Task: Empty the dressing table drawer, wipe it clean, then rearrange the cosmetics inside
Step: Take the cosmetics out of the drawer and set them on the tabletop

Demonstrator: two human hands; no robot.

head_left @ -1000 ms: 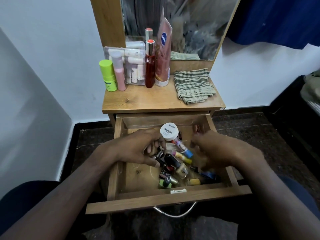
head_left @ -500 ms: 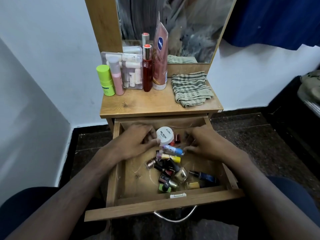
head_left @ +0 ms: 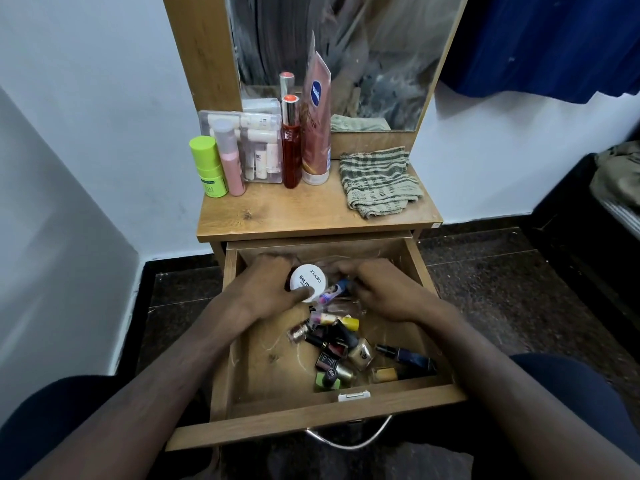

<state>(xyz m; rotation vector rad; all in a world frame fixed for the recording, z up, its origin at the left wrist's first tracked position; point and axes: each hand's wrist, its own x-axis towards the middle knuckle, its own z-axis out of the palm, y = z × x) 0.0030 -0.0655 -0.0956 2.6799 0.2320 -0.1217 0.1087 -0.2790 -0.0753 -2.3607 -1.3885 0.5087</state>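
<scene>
Wooden dresser (head_left: pixel 311 216) w/ drawer (head_left: pixel 311 415) pulled out: both hands have moved to the back since a sec ago, left hand (head_left: pixel 266 292) now curled on white jar (head_left: pixel 308 281), right hand (head_left: pixel 384 292) fingers bent by a tube, grip unclear, bottles (head_left: pixel 341 351) piled nearer than the fingertips, so emptying's barely begun.

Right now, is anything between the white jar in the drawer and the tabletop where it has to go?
Nothing visible blocks it. The left hand holds the white jar in the open drawer; the tabletop front strip is bare, bottles and the folded cloth sit further back.
</scene>
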